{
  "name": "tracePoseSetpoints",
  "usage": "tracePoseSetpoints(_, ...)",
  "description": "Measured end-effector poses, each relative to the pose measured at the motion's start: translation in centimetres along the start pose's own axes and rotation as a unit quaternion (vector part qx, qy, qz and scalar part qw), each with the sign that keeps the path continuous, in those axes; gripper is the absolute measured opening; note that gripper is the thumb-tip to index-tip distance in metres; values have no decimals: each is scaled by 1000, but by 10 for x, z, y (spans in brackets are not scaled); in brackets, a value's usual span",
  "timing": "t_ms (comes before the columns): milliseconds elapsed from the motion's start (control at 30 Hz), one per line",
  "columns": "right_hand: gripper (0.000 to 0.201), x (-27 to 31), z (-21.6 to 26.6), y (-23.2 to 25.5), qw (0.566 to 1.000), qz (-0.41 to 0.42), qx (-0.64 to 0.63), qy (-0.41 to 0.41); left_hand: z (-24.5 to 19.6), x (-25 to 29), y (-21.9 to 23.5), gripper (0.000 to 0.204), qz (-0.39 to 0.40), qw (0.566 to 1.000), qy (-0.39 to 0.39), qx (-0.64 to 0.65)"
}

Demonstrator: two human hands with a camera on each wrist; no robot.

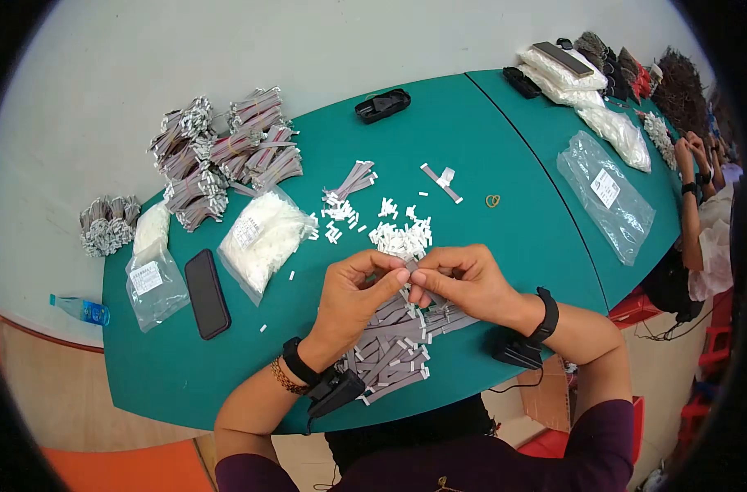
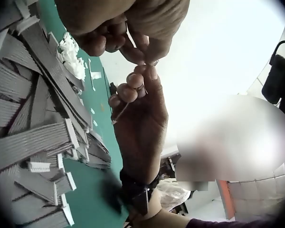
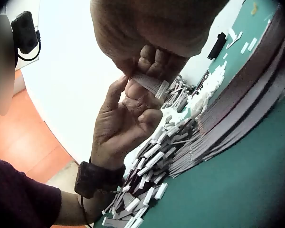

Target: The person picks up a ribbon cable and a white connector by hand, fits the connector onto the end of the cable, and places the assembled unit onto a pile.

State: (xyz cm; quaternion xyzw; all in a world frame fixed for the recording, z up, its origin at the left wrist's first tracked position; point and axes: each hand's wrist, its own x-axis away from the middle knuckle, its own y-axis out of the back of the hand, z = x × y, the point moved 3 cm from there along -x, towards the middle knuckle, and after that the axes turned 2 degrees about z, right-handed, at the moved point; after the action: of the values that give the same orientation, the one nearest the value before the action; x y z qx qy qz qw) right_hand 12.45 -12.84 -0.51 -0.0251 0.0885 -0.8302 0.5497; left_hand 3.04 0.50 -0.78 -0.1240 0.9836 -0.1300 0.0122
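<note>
In the head view my left hand [image 1: 353, 295] and right hand [image 1: 468, 283] meet fingertip to fingertip above the table. Between them they pinch a short grey ribbon cable [image 3: 149, 84], whose white end connector shows beneath the right hand in the right wrist view. Fingers hide the spot where the hands meet. Under the hands lies a loose pile of grey ribbon cables [image 1: 386, 361] with white ends. Just beyond the fingertips sits a heap of small white connector housings [image 1: 402, 238].
Bundled ribbon cables [image 1: 250, 148] are stacked at the back left. Nearer are a bag of white parts [image 1: 262, 234] and a phone [image 1: 207, 293]. A black case [image 1: 382, 106] lies at the back, an empty plastic bag [image 1: 607, 197] to the right. Another person's arm [image 1: 690, 205] shows far right.
</note>
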Motion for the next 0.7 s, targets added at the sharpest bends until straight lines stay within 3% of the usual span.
tracePoseSetpoints(233,16,0,0,0,1000,-6,5,5,3,1,0,10,19,995,58,83)
tracePoseSetpoints(700,15,-1,-1,1,1000,12,-4,-18,-1,0,-5,13,-12,999,14,29)
